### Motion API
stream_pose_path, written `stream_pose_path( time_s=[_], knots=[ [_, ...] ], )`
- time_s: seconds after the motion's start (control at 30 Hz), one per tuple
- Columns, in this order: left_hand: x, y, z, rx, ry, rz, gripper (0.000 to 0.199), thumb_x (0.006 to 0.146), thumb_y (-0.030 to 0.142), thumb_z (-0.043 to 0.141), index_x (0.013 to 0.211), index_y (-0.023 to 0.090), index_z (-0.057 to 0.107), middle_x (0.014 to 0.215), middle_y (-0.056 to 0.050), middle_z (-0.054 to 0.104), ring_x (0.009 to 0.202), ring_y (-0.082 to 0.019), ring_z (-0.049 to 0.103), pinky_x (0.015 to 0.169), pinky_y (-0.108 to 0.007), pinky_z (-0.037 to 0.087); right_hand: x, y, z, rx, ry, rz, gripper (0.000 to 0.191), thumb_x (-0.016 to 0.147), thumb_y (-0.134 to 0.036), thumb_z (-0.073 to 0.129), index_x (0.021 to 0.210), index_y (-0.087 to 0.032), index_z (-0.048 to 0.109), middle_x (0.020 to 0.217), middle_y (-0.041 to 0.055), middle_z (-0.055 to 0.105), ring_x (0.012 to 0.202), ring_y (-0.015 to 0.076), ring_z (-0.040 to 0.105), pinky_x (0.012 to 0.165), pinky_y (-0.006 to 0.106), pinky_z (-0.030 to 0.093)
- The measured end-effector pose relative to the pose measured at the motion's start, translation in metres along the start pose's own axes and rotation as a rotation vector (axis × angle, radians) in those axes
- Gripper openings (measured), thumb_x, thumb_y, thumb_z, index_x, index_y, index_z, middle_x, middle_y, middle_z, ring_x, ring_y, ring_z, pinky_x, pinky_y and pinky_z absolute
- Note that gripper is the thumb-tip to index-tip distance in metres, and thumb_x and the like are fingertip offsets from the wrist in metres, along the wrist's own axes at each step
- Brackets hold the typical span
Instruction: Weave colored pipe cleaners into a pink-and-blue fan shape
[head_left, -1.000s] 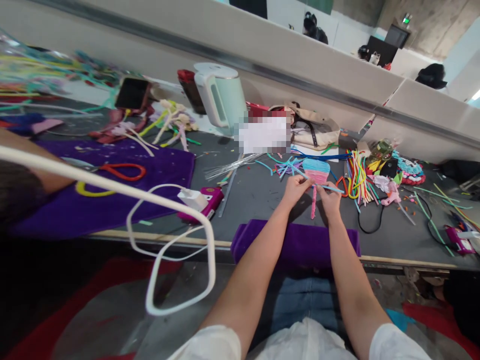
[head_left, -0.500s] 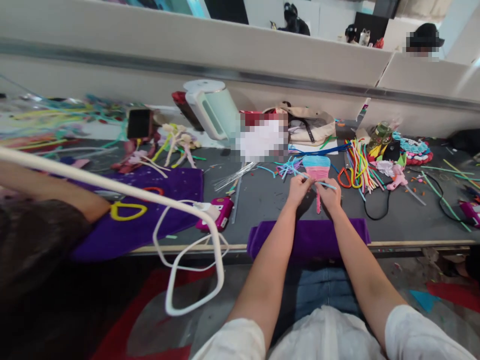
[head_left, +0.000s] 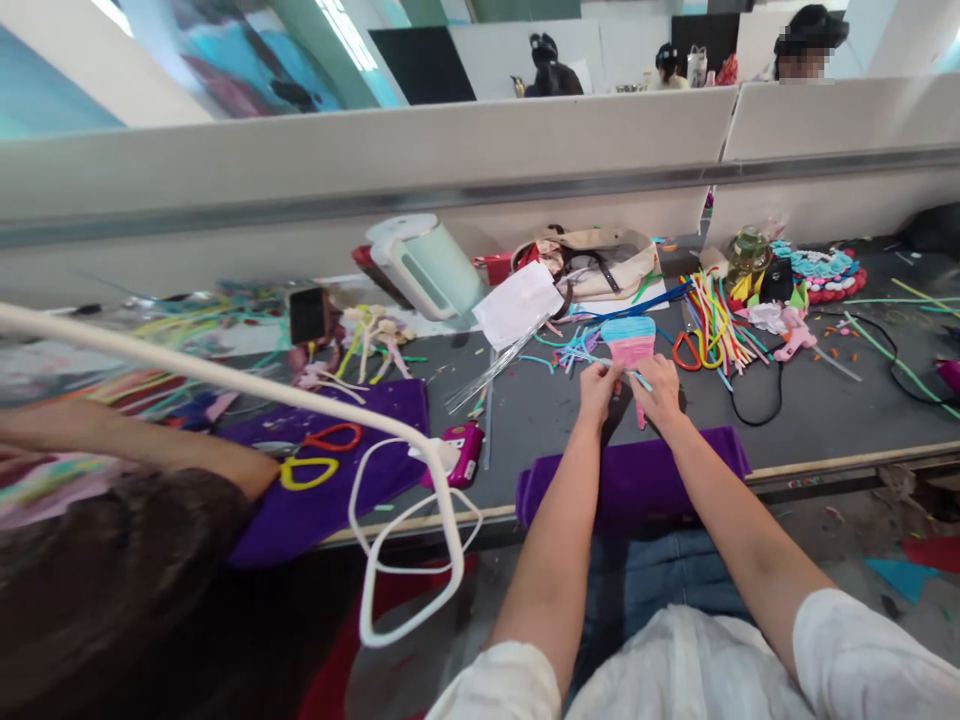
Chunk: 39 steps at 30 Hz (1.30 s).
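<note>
Together, two hands point(head_left: 598, 393) hold one blue strip point(head_left: 641, 380).

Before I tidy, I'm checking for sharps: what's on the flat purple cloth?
Scissors with red and yellow handles are on the flat purple cloth. A co-worker's arm covers part; what's beneath can't be seen.

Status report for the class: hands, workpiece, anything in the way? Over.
Left hand and right hand gripping light-blue pipe cleaner. Blue-and-pink flared piece just beyond, pink stem between hands. Rolled purple cloth nearer the wearer, seemingly blocking neither.
</note>
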<state>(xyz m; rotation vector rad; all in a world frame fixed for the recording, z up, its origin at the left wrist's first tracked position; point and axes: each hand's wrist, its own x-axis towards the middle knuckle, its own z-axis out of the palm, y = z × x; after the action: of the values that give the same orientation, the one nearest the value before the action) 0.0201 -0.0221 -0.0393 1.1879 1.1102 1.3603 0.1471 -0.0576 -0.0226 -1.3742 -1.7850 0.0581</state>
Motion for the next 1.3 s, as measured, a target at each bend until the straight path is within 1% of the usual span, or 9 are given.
stream_pose_path(
  time_s=[0.23, 0.43, 0.5, 0.63, 0.8, 0.9, 1.03, 1.17, 1.3],
  knots=[
    [-0.001, 0.005, -0.006, 0.075, -0.059, 0.086, 0.041, 0.072, 0.053, 0.071, 0.067, 0.016, 0.055, 0.05, 0.006, 0.046, 0.045, -0.007, 0.039, 0.047, -0.021, 0.03, 0.004, 0.009, 0.01, 0.353, -0.049, 0.322, 0.013, 0.079, -0.03, 0.062, 0.074, -0.024, 0.071, 0.074, -0.0005, 0.07, 0.073, 0.0163, 0.059, 0.068, 0.027, 0.042],
    [-0.002, 0.009, -0.01, 0.057, -0.118, 0.144, 0.037, 0.072, 0.051, 0.071, 0.067, 0.016, 0.058, 0.058, 0.003, 0.05, 0.052, -0.008, 0.045, 0.053, -0.022, 0.037, 0.006, 0.018, 0.016, 0.744, -0.095, 0.389, 0.018, 0.073, -0.036, 0.063, 0.07, -0.019, 0.068, 0.062, -0.0022, 0.065, 0.06, 0.0144, 0.057, 0.06, 0.025, 0.044],
    [-0.001, 0.007, -0.009, 0.05, -0.099, 0.126, 0.038, 0.072, 0.052, 0.072, 0.067, 0.016, 0.058, 0.056, 0.004, 0.05, 0.051, -0.008, 0.045, 0.052, -0.022, 0.037, 0.006, 0.015, 0.012, 0.644, -0.068, 0.343, 0.017, 0.075, -0.035, 0.062, 0.07, -0.02, 0.068, 0.065, -0.001, 0.066, 0.065, 0.0156, 0.057, 0.063, 0.027, 0.044],
    [-0.002, 0.001, -0.004, 0.087, -0.007, 0.032, 0.045, 0.071, 0.057, 0.07, 0.061, 0.016, 0.054, 0.047, 0.004, 0.047, 0.041, -0.007, 0.04, 0.043, -0.022, 0.03, 0.004, 0.003, -0.001, 0.207, 0.022, 0.148, 0.014, 0.083, -0.027, 0.059, 0.073, -0.021, 0.067, 0.077, 0.0035, 0.068, 0.084, 0.0199, 0.056, 0.079, 0.032, 0.04],
    [-0.002, 0.001, -0.002, 0.037, -0.002, -0.023, 0.047, 0.068, 0.057, 0.073, 0.057, 0.018, 0.049, 0.045, 0.005, 0.046, 0.039, -0.006, 0.037, 0.042, -0.022, 0.028, -0.001, -0.003, -0.008, -0.003, -0.041, -0.041, 0.013, 0.089, -0.026, 0.055, 0.086, -0.021, 0.067, 0.087, 0.0066, 0.069, 0.091, 0.0228, 0.053, 0.081, 0.035, 0.034],
    [-0.001, 0.002, -0.003, 0.028, -0.034, -0.008, 0.045, 0.07, 0.056, 0.071, 0.06, 0.017, 0.05, 0.048, 0.005, 0.047, 0.042, -0.007, 0.039, 0.044, -0.022, 0.03, -0.002, 0.0, -0.002, 0.043, -0.03, 0.01, 0.012, 0.088, -0.026, 0.057, 0.085, -0.022, 0.069, 0.086, 0.0048, 0.07, 0.089, 0.0217, 0.055, 0.08, 0.034, 0.036],
    [-0.002, 0.006, -0.007, 0.065, -0.079, 0.079, 0.041, 0.075, 0.053, 0.069, 0.064, 0.017, 0.053, 0.054, 0.004, 0.047, 0.048, -0.007, 0.04, 0.048, -0.021, 0.031, 0.002, 0.006, 0.006, 0.2, -0.021, 0.179, 0.011, 0.083, -0.026, 0.061, 0.078, -0.024, 0.071, 0.081, 0.0014, 0.072, 0.082, 0.019, 0.059, 0.075, 0.03, 0.04],
    [-0.003, 0.012, -0.008, 0.095, -0.144, 0.14, 0.04, 0.077, 0.052, 0.068, 0.065, 0.016, 0.055, 0.058, 0.003, 0.048, 0.054, -0.009, 0.043, 0.054, -0.022, 0.035, 0.007, 0.014, 0.009, 0.417, -0.081, 0.329, 0.011, 0.077, -0.029, 0.065, 0.07, -0.022, 0.07, 0.071, -0.0006, 0.07, 0.068, 0.0164, 0.059, 0.065, 0.027, 0.041],
    [-0.003, 0.012, -0.007, 0.064, -0.149, 0.154, 0.04, 0.076, 0.053, 0.069, 0.065, 0.016, 0.056, 0.059, 0.003, 0.049, 0.054, -0.009, 0.044, 0.054, -0.023, 0.037, 0.009, 0.016, 0.007, 0.48, -0.095, 0.319, 0.015, 0.077, -0.031, 0.063, 0.067, -0.02, 0.066, 0.065, -0.0003, 0.066, 0.065, 0.0161, 0.057, 0.064, 0.027, 0.041]
  ],
)
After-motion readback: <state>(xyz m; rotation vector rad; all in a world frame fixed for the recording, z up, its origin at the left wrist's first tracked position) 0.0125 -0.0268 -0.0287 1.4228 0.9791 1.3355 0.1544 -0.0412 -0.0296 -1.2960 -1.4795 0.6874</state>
